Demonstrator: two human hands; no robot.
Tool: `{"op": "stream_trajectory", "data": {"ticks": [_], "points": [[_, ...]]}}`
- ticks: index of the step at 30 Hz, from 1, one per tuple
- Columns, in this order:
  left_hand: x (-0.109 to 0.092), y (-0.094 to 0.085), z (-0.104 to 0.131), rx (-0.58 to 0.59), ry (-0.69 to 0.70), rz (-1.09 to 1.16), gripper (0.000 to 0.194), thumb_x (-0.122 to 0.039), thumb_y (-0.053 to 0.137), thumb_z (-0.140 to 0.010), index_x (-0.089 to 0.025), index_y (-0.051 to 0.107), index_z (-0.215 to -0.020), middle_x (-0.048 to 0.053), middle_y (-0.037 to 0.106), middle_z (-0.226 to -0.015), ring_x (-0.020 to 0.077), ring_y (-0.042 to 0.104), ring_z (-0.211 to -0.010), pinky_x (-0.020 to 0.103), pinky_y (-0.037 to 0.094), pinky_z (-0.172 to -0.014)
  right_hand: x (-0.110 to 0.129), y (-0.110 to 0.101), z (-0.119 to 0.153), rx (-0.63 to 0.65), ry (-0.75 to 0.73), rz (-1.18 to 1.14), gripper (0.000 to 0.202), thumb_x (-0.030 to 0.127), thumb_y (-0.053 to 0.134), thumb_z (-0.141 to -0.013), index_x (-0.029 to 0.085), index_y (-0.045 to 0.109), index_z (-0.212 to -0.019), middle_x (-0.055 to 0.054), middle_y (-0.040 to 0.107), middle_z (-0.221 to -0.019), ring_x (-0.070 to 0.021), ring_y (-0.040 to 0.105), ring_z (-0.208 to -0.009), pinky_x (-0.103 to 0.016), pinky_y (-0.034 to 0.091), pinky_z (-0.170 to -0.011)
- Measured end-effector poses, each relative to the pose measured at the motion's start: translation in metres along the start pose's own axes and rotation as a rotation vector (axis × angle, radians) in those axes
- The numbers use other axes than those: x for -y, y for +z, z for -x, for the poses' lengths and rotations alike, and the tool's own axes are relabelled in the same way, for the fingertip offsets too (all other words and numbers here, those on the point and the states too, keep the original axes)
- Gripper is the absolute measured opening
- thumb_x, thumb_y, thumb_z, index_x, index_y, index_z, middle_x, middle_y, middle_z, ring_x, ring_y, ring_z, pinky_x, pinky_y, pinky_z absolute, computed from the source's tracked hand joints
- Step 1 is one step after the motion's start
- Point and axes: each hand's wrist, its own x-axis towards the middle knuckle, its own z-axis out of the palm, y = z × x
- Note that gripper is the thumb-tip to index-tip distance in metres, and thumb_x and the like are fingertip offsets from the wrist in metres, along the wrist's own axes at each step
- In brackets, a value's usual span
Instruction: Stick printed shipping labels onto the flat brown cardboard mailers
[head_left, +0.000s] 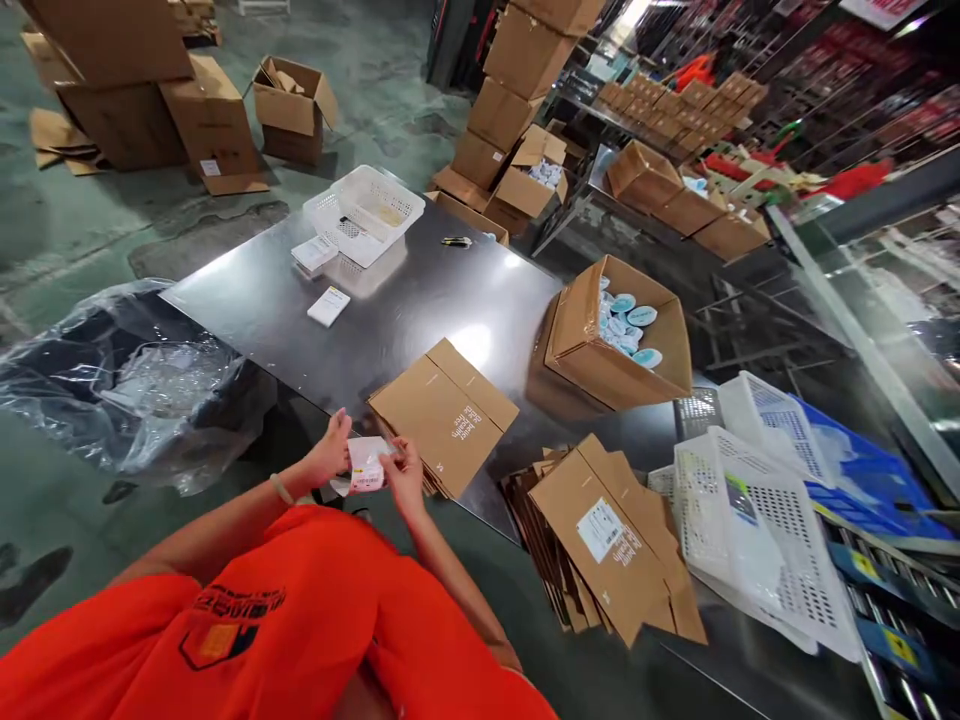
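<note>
Packet [367,467] in right hand [406,475] (left hand [328,453] beside)

The head camera looks forward and down (from close above) across the metal table [397,320].

I see white glare on the metal surface [405,320] and a bright light [634,14] beyond. The upper right looks soft, the edges stretched.
</note>
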Motion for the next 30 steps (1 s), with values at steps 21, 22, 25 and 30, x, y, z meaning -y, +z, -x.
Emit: {"op": "stream_trajectory", "data": {"ticks": [21, 22, 25, 30], "points": [[0.01, 0.001, -0.05, 0.42, -0.189, -0.465, 0.031, -0.024, 0.097, -0.061, -0.016, 0.081, -0.087, 0.012, 0.087, -0.093, 0.0329, 0.083, -0.099, 0.045, 0.067, -0.097, 0.035, -0.058, -0.042, -0.643, -0.225, 0.391, 0.017, 0.018, 0.081, -0.085, 0.021, 0.067, -0.074, -0.007, 0.075, -0.103, -0.0246, 0.07, -0.109, -0.04, 0.058, -0.105], [0.015, 0.0, -0.05, 0.443, -0.229, -0.462, 0.032, -0.026, 0.098, -0.063, -0.016, 0.082, -0.089, 0.013, 0.088, -0.096, 0.0333, 0.084, -0.101, 0.045, 0.067, -0.099, 0.041, -0.072, -0.057, -0.69, -0.168, 0.423, 0.017, 0.015, 0.079, -0.085, 0.02, 0.066, -0.075, -0.006, 0.073, -0.102, -0.0236, 0.068, -0.106, -0.039, 0.057, -0.105], [0.028, 0.002, -0.055, 0.454, -0.293, -0.47, 0.03, -0.031, 0.097, -0.069, -0.019, 0.081, -0.091, 0.013, 0.089, -0.1, 0.0338, 0.084, -0.102, 0.045, 0.068, -0.099, 0.055, -0.104, -0.103, -0.747, -0.051, 0.495, 0.015, 0.014, 0.076, -0.087, 0.019, 0.066, -0.076, -0.006, 0.069, -0.101, -0.0224, 0.065, -0.103, -0.035, 0.055, -0.103], [0.041, -0.005, -0.06, 0.432, -0.202, -0.578, 0.022, -0.038, 0.091, -0.076, -0.02, 0.079, -0.084, 0.012, 0.086, -0.088, 0.0329, 0.083, -0.087, 0.045, 0.068, -0.084, 0.057, -0.113, -0.142, -0.649, 0.095, 0.738, 0.026, 0.019, 0.076, -0.093, 0.013, 0.081, -0.118, -0.019, 0.071, -0.139, -0.0299, 0.065, -0.132, -0.04, 0.051, -0.117]]}}
